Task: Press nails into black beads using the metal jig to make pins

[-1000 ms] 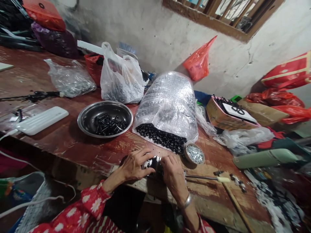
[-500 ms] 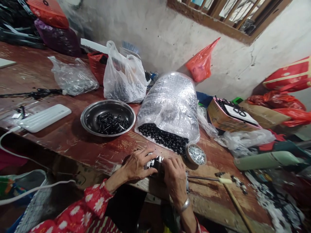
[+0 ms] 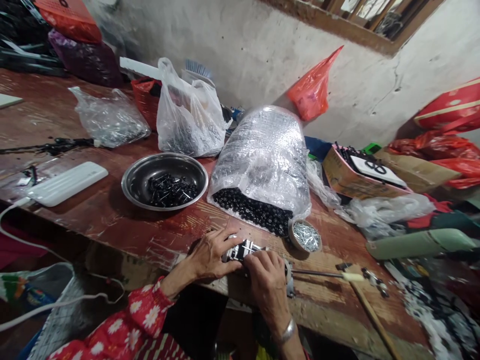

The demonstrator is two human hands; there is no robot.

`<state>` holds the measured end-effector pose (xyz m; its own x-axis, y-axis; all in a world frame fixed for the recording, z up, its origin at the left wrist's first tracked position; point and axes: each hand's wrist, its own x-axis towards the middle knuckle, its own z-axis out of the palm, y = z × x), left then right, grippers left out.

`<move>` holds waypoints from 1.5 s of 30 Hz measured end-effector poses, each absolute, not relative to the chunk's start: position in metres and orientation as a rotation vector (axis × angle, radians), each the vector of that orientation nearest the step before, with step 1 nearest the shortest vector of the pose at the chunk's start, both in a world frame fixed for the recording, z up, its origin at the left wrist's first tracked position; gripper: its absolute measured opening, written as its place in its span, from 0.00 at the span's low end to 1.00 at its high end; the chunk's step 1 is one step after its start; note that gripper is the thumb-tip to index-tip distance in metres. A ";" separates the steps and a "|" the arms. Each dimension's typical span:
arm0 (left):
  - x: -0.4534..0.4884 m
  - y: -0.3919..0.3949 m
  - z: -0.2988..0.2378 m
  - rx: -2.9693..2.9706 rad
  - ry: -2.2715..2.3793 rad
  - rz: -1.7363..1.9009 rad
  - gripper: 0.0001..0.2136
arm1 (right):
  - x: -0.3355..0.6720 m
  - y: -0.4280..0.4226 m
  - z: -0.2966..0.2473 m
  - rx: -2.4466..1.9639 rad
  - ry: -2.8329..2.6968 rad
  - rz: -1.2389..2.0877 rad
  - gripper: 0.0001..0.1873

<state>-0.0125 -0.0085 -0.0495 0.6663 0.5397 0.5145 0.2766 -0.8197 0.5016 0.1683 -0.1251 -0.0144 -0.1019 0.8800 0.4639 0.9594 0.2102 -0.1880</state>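
Note:
My left hand [image 3: 210, 254] and my right hand [image 3: 267, 280] meet at the near edge of the wooden table [image 3: 112, 220], fingers curled around a small metal and black device [image 3: 240, 250]. Just behind them lies a large clear plastic bag [image 3: 262, 160] spilling black beads [image 3: 255, 211]. A small round tin of silver pins [image 3: 304, 236] stands to the right of the beads. What my fingertips pinch is hidden.
A steel bowl [image 3: 131, 187] with black pinned parts sits to the left, with a white flat device [image 3: 67, 182] and cable further left. Clear bags [image 3: 187, 120], red bags and a cardboard box [image 3: 356, 175] crowd the back. A hammer [image 3: 352, 280] lies right.
My right hand has slid slightly toward me, uncovering more of the metal device. The view has shifted a little.

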 end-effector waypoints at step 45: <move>-0.027 -0.011 -0.038 2.721 0.796 0.875 0.33 | 0.323 -0.252 -0.041 -2.061 -1.932 -0.628 0.17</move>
<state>-0.0274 -0.0110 -0.0376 0.6845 0.5395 0.4903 0.4374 -0.8420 0.3159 0.3228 -0.2517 -0.0407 0.0296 0.8832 0.4680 0.9896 -0.0917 0.1104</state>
